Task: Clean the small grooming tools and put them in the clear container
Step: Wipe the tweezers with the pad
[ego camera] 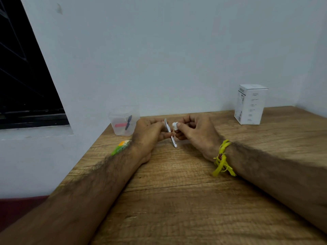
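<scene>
Plain pale wall, wooden table (177, 200) in the corner. At centre, the left hand (150, 131) pinches a slim metal grooming tool (170, 134), tip angled down toward the table, while the right hand (192, 131) grips a small white wad (175, 125) right against the tool's upper end: wiping, by the look of it. Just left of the hands stands the clear container (123, 121), a pink tool (120, 125) and a dark tool (128, 122) already inside. So two look done and this one is mid-clean. A green and orange item (121, 147) lies by the left wrist, possibly still waiting. A white box (250, 104) sits far right.
</scene>
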